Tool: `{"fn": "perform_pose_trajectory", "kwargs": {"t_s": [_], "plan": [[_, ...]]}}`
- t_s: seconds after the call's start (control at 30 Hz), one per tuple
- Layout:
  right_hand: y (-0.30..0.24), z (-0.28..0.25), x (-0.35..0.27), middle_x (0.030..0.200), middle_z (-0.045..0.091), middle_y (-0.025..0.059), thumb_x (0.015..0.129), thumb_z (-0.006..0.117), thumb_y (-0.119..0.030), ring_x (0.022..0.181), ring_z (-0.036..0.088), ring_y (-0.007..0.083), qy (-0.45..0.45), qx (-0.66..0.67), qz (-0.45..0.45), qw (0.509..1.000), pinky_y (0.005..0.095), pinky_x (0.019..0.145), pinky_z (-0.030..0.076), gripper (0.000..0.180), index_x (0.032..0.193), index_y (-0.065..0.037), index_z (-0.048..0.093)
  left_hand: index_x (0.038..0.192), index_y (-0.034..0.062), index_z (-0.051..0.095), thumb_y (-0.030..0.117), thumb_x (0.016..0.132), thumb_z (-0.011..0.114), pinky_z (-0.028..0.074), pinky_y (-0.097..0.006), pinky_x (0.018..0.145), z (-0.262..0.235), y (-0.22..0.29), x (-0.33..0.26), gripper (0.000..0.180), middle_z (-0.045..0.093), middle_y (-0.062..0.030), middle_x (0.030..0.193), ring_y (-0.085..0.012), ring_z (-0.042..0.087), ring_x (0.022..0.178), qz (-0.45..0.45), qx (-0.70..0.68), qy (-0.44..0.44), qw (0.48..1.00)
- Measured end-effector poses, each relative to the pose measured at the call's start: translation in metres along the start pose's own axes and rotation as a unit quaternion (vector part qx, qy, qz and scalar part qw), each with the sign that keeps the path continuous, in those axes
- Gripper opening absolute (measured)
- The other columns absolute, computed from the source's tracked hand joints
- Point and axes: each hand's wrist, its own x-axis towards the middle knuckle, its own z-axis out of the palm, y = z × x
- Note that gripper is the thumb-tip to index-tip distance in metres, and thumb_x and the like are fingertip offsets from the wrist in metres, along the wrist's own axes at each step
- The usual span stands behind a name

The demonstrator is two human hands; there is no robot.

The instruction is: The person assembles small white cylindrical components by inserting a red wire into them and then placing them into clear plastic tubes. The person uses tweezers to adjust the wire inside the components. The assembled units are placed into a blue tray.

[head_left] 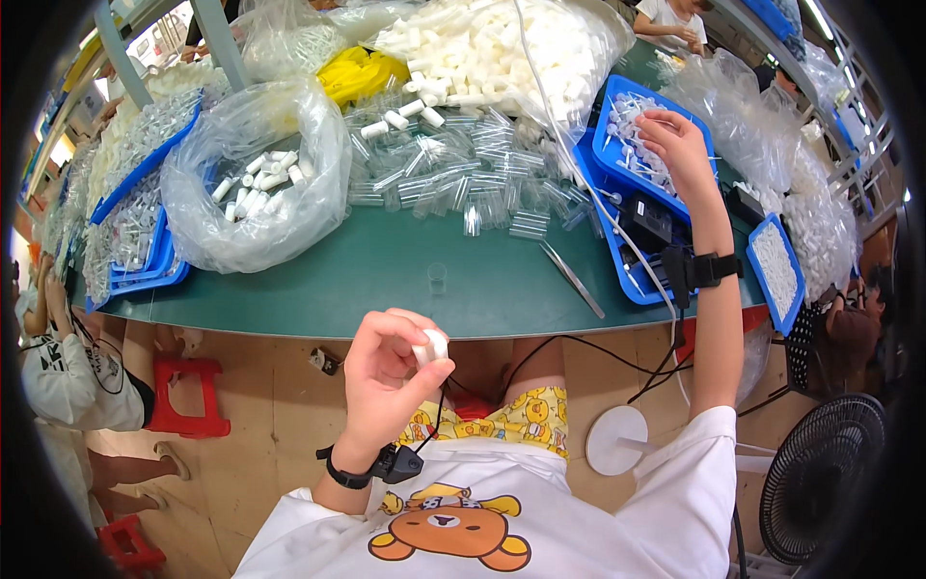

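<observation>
My left hand (391, 372) is in front of the table's near edge, its fingers and thumb closed around a short white plastic tube (431, 348). At the far right, my right hand (678, 152) is over a blue tray (612, 159) of small white plastic parts (632, 125). Its fingers are bent together among the parts, and whatever lies between their tips is too small to make out. A small clear plastic cup (437, 279) stands on the green table (367, 280) beyond my left hand.
Metal tweezers (573, 280) lie near the table edge. Clear tubes (463, 174) are heaped mid-table, below a bag of white tubes (502, 48). An open plastic bag (256, 183) of white tubes is at left. A white cable (555, 125) crosses the right side. A black fan (820, 478) stands at lower right.
</observation>
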Motion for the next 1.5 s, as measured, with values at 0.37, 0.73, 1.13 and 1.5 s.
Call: {"fn": "perform_pose_trajectory", "kwargs": {"t_s": [0.37, 0.73, 1.13, 1.5], "plan": [[-0.044, 0.054, -0.089, 0.096, 0.056, 0.0071, 0.086, 0.055, -0.008, 0.089, 0.054, 0.0130, -0.216, 0.348, 0.081, 0.909, 0.0239, 0.082, 0.044, 0.033, 0.115, 0.004, 0.049, 0.094, 0.0058, 0.044, -0.009, 0.074, 0.063, 0.046, -0.021, 0.072, 0.015, 0.010, 0.016, 0.031, 0.054, -0.0071, 0.098, -0.0090, 0.055, 0.086, -0.034, -0.043, -0.026, 0.998], [-0.069, 0.086, -0.159, 0.097, 0.050, 0.0047, 0.070, 0.064, 0.006, 0.079, 0.051, 0.0098, -0.236, 0.237, -0.052, 0.941, 0.0224, 0.070, 0.043, 0.031, 0.100, 0.000, 0.057, 0.093, 0.0069, 0.042, -0.010, 0.073, 0.062, 0.044, -0.023, 0.069, 0.025, 0.015, 0.020, 0.033, 0.054, -0.0096, 0.093, -0.0093, 0.053, 0.080, -0.023, -0.001, -0.038, 0.999], [-0.075, 0.106, -0.183, 0.101, 0.059, 0.0177, 0.067, 0.063, 0.010, 0.097, 0.059, 0.0275, -0.275, 0.323, -0.164, 0.891, 0.0345, 0.083, 0.046, 0.053, 0.116, 0.006, 0.042, 0.097, 0.0040, 0.046, 0.000, 0.075, 0.068, 0.038, -0.014, 0.053, 0.020, 0.028, 0.019, 0.031, 0.056, -0.0024, 0.091, -0.0019, 0.054, 0.073, -0.117, -0.035, -0.123, 0.985], [-0.055, 0.122, -0.189, 0.099, 0.061, 0.0230, 0.070, 0.065, 0.010, 0.095, 0.057, 0.0209, -0.326, 0.360, -0.084, 0.870, 0.0334, 0.082, 0.046, 0.057, 0.120, 0.006, 0.036, 0.104, -0.0002, 0.046, 0.000, 0.075, 0.068, 0.047, -0.019, 0.070, 0.019, 0.038, 0.013, 0.037, 0.055, -0.0072, 0.100, -0.0084, 0.057, 0.089, -0.164, -0.112, -0.168, 0.966]]}}
